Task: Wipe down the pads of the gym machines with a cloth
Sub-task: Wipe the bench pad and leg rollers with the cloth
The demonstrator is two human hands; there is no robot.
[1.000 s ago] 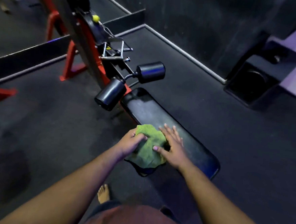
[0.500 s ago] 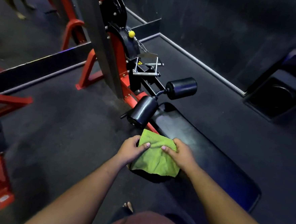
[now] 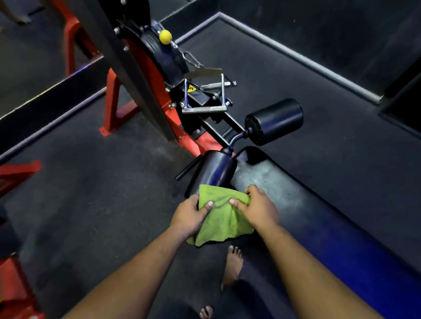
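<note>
Green cloth (image 3: 221,216) gripped by both hands, left (image 3: 189,214), right (image 3: 257,208).

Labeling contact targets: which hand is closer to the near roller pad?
Left. The left hand sits right at the base of the near roller pad; the right hand holds the cloth further toward the bench pad.

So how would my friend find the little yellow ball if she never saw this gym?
Start at the big machine with the red frame and the dark slanted upright. High on it sits a black curved pulley housing. The yellow ball sits at that housing's top edge, where a metal chain clips on. It is the only round, bright yellow thing there.
</note>
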